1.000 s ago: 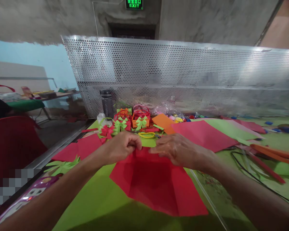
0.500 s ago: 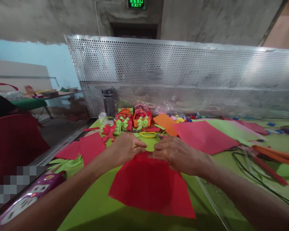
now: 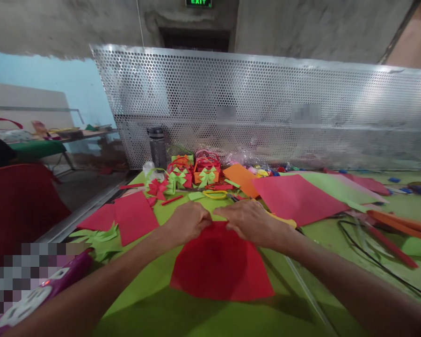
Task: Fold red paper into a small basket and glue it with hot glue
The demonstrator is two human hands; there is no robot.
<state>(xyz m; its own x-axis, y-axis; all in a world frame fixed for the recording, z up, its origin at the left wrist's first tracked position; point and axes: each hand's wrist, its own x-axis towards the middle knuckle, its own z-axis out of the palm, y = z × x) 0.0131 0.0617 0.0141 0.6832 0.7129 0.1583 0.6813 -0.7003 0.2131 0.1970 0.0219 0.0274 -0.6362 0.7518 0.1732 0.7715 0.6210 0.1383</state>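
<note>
Hands (image 3: 190, 220) pinch the top edge of a smooth, flared red sheet (image 3: 223, 267) over the green bench (image 3: 140, 304), facing a perforated metal panel (image 3: 196, 89) and sign (image 3: 198, 3) (glowing "EXIT").

At top centre, the upper edge crops the exit sign (image 3: 198, 3). Mid-frame, the left hand (image 3: 192, 220) and right hand (image 3: 248, 221) hide parts of the red sheet (image 3: 222, 264) at its far edge. At lower left, the left forearm (image 3: 115, 274) covers some of a purple power strip (image 3: 65, 274). Right of centre, small clustered pieces (image 3: 262, 172) are too tiny to identify.
</note>
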